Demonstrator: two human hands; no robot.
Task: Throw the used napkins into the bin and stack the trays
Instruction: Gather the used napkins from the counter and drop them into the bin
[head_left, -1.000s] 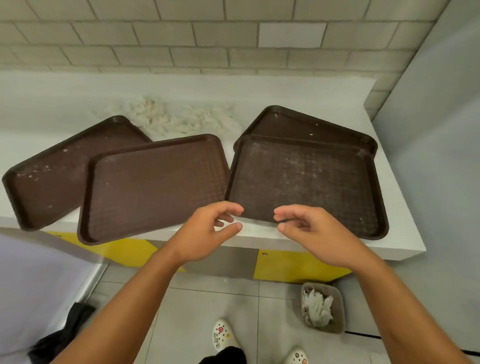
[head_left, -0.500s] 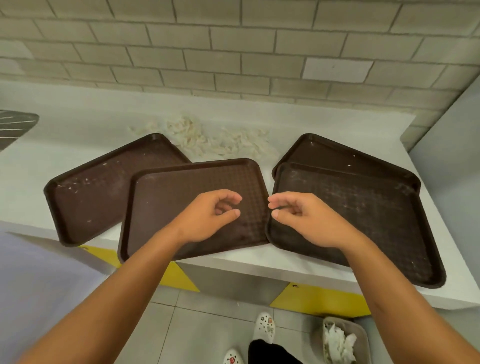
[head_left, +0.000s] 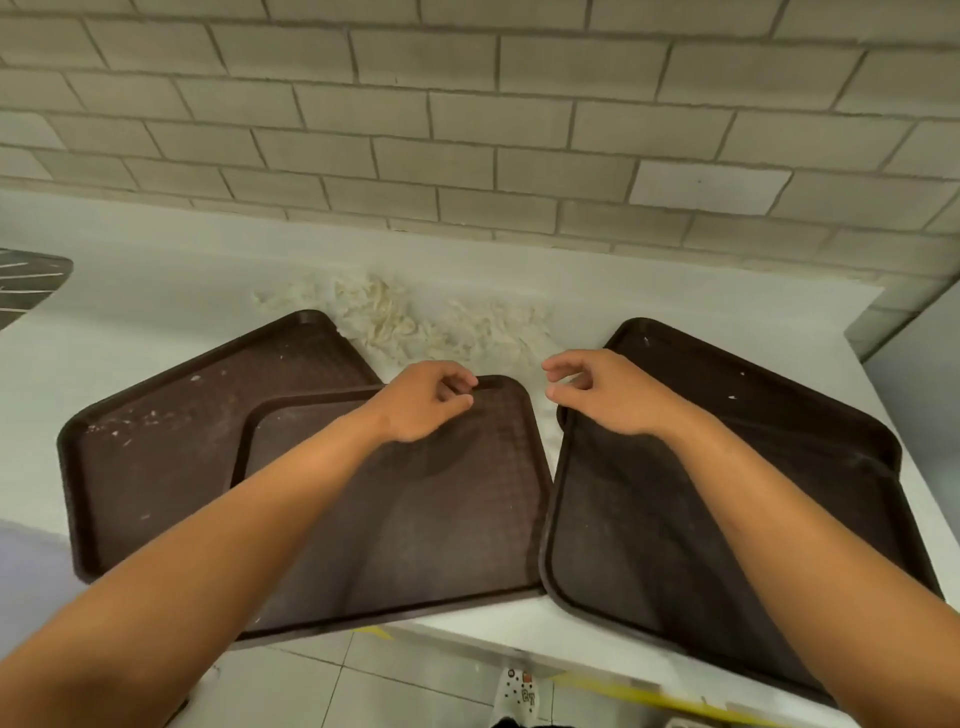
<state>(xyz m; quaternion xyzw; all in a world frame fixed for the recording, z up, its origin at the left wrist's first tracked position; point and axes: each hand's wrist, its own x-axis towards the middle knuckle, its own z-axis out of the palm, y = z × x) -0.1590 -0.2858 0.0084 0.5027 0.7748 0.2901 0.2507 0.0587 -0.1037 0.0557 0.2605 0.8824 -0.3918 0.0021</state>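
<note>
Napkins (head_left: 415, 325) heaped behind unlabelled brown trays (head_left: 426, 509), beyond both hands.

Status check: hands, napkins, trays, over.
Left hand and right hand empty, loosely curled, short of napkin pile. Four trays unstacked. Nothing blocking.

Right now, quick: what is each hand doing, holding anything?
Left hand: fingers loosely curled, holding nothing, above the middle tray.
Right hand: fingers loosely curled, holding nothing, near the napkin pile.
</note>
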